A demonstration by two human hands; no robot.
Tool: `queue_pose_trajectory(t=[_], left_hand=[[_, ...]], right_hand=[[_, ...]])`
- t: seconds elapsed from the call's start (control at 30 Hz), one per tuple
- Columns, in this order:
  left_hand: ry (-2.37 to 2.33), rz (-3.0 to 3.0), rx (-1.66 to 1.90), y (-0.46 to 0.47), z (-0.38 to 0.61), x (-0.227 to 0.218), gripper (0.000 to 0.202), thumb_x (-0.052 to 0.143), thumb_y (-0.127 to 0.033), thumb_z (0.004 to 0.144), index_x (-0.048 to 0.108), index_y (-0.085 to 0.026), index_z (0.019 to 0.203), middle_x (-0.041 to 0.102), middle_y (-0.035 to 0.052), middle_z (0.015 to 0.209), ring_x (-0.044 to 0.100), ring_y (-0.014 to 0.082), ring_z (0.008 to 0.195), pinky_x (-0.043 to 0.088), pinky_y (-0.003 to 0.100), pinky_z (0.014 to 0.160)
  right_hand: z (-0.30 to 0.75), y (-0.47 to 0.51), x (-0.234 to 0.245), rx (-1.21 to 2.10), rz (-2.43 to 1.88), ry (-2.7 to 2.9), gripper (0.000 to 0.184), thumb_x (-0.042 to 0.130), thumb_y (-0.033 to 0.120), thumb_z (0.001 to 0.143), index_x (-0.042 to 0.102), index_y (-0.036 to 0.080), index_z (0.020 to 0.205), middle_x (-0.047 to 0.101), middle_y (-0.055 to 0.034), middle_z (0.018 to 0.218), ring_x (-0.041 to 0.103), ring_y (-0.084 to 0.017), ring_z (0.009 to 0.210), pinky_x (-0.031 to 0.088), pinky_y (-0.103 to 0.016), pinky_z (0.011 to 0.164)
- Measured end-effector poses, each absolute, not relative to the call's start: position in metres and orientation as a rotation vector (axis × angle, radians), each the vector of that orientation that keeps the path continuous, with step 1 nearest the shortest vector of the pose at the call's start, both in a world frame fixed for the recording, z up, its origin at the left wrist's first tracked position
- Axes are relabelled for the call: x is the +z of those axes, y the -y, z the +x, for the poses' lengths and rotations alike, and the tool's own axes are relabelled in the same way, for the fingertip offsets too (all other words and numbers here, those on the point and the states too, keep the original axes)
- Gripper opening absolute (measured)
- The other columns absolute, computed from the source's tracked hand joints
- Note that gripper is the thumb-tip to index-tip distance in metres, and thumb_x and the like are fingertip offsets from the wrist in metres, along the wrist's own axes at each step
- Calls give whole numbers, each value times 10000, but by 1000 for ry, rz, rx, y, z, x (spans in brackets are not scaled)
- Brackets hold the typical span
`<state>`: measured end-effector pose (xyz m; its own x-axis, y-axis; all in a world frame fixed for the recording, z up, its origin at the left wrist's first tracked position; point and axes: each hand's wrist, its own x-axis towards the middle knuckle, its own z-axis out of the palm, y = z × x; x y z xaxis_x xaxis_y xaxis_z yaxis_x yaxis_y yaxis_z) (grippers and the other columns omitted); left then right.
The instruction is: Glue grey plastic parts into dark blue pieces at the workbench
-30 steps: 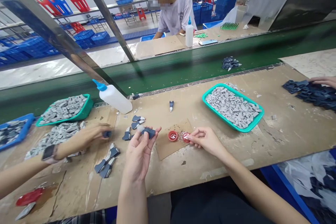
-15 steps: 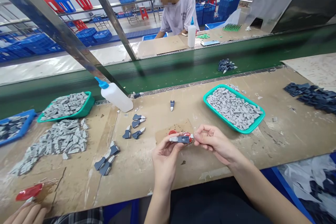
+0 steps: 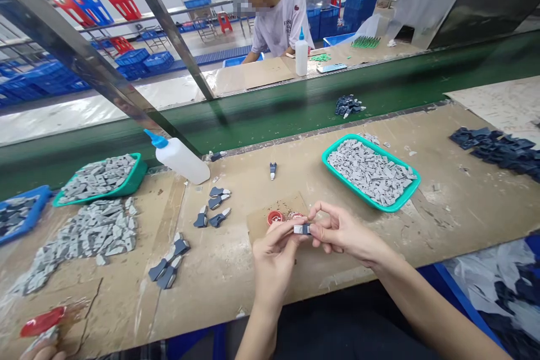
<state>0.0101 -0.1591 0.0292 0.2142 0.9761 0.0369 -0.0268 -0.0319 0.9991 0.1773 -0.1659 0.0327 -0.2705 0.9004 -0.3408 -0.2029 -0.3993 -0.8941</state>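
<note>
Between my two hands is a small dark-blue and grey plastic part point(image 3: 302, 229). My left hand point(image 3: 276, 250) pinches its grey end, and the fingers of my right hand point(image 3: 337, 229) close on the dark end. Just behind my fingers, a red round cap point(image 3: 275, 217) rests on a small cardboard piece point(image 3: 259, 225); a second red cap is partly covered by my hand. Farther back, one similar two-tone part point(image 3: 273, 171) lies alone. Several more joined parts point(image 3: 217, 217) are spread to the left.
A green tray point(image 3: 413, 188) of small grey pieces stands right. Left are a white squeeze bottle point(image 3: 181, 160), a grey pile point(image 3: 88, 239) and another green tray point(image 3: 137, 171). Another person's hand point(image 3: 44, 351) is at lower left. Beyond the green conveyor point(image 3: 253, 121) works a co-worker point(image 3: 274, 22).
The part has been turned about between my hands: its grey tip pointed left before, and now the dark end is in my right fingers. The view has shifted slightly.
</note>
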Motion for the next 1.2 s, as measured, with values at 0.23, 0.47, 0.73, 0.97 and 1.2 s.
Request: queue_pose_trajectory(t=[0.23,0.47,0.73,0.97,1.2], left_hand=[[-993,1468,1063,155,9,23,234,630,-153,800,722,-230,1001,703,54,924,676,199,868,555,266,722],[-1063,1224,951,149,13,15,478,695,-235,753,596,-245,1221,680,69,1135,633,228,1054,526,320,897],[-1499,1609,1152,103,-35,7,615,466,-259,875,256,-202,1450,588,99,1121,541,198,1109,359,392,1034],[-1994,2110,688,51,-109,14,769,446,-78,711,247,-147,1450,618,108,1068,545,296,1024,452,448,886],[-2052,2388,403,23,-128,7,802,413,-37,699,138,-12,1452,558,221,1222,498,355,1147,475,445,844]], right_hand=[[182,167,24,1825,-1104,997,339,666,468,777,517,189,900,672,-31,754,565,-97,579,293,-163,423],[171,161,33,1685,-1172,990,319,634,479,792,550,171,796,718,-76,799,629,-144,653,360,-193,480],[252,121,32,655,-1909,1240,207,575,365,832,699,238,938,714,-40,994,648,-200,846,457,-298,738],[288,83,3,523,-2393,1262,166,640,333,774,746,229,848,726,-99,856,649,-275,823,428,-324,668],[284,84,1,452,-2394,1242,142,603,300,805,720,221,824,725,-101,850,645,-283,854,430,-342,702]])
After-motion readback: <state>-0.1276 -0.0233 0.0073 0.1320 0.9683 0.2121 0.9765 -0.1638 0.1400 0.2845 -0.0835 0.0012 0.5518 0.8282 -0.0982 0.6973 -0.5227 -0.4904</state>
